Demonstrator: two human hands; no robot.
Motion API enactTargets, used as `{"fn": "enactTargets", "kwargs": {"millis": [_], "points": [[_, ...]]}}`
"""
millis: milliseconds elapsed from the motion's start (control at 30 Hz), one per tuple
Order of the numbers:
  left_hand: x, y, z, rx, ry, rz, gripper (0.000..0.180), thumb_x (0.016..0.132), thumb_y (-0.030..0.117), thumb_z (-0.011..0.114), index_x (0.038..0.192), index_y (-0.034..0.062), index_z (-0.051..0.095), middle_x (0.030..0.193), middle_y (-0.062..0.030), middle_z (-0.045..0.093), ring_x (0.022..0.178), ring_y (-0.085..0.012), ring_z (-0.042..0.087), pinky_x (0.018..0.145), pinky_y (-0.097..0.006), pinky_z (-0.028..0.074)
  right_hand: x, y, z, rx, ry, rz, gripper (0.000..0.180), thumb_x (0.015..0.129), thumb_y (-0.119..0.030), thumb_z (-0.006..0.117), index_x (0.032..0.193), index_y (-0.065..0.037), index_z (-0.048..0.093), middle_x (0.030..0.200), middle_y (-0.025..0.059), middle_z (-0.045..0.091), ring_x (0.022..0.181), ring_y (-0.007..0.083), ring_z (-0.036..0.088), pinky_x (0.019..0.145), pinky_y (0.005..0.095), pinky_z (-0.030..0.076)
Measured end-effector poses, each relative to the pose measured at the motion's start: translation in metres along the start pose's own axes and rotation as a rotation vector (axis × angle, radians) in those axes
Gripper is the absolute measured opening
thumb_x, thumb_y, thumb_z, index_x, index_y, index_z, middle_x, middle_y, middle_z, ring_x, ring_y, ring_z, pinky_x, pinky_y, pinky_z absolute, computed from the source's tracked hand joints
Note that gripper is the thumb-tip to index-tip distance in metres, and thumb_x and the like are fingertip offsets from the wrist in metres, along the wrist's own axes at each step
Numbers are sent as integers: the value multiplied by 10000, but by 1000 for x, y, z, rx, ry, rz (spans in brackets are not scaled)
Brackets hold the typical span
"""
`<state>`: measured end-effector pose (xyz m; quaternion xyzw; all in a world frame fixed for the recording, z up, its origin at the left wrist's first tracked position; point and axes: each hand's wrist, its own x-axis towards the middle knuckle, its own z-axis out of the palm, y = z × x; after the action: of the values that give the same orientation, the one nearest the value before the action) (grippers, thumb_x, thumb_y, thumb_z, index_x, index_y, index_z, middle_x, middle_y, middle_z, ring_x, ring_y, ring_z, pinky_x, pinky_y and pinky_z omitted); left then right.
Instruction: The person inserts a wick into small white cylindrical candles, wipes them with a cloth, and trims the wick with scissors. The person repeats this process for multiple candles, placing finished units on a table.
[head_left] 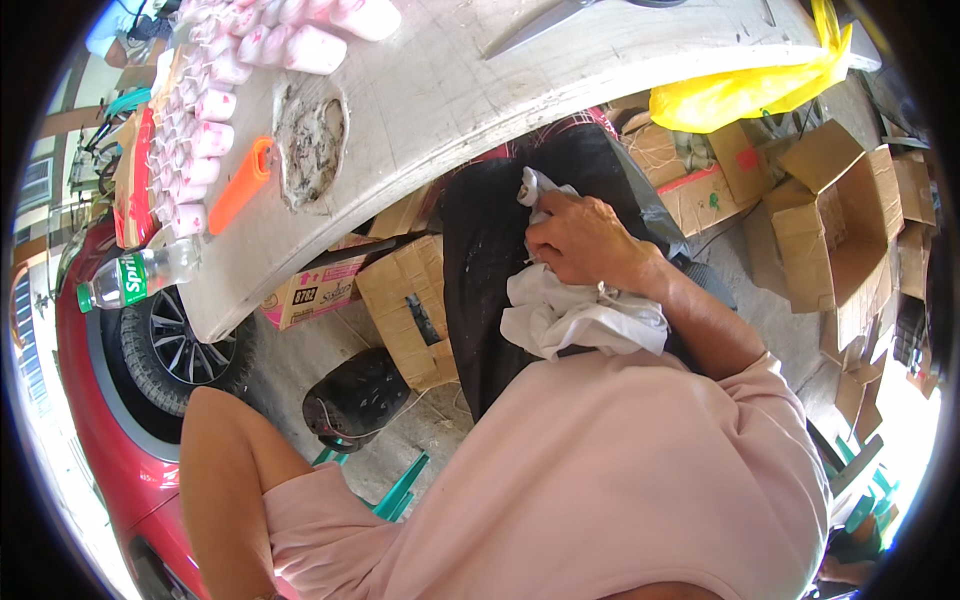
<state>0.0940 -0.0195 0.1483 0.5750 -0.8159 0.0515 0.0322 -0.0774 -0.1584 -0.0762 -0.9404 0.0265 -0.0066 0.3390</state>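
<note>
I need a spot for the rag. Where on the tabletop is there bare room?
The table is bare between the rough gouged patch and the yellow bag, short of the scissors. Its left end is crowded with pink-capped cups, an orange tool and a bottle.

A worn whitish tabletop (480,90) bears rows of small pink-and-white bottles (215,100), an orange plastic handle (240,185) and a clear green-labelled bottle (135,278) at its edge. Brown cardboard boxes (830,220) litter the ground; a crumpled yellow plastic bag (750,90) lies nearby.
</note>
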Motion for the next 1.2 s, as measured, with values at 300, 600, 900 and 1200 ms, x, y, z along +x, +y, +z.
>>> {"fn": "enactTargets", "kwargs": {"millis": [300,600,900,1200], "points": [[-18,-8,-10,34,123,-46,530,819,358,667,1224,33,560,1195,-204,566,1034,-332,596,915,-491,442,2,-2,-7,284,64,103,108,805,-153,629,791,-69,694,904,141,659,814,307,659,725,399,523],[-31,87,71,-341,962,-546,585,813,383,681,1258,30,539,1224,-212,549,1045,-331,591,922,-499,436,-7,-51,-80,1107,-34,-13,52,865,26,601,897,0,633,1181,140,604,932,153,559,812,304,456],[-13,100,133,-1212,1039,-774,620,799,75,757,1347,8,476,1345,-184,487,1262,-260,489,1048,-380,400,12,-79,-88,1112,23,-106,168,866,122,587,962,-9,629,1259,151,578,1086,206,593,900,307,480],[-11,109,141,-2112,1475,-781,447,901,133,679,1267,54,434,1354,-158,489,1250,-279,514,1068,-400,434,15,-89,-87,684,360,-123,191,814,85,659,972,-18,688,1159,185,603,982,239,639,802,308,507]]}}
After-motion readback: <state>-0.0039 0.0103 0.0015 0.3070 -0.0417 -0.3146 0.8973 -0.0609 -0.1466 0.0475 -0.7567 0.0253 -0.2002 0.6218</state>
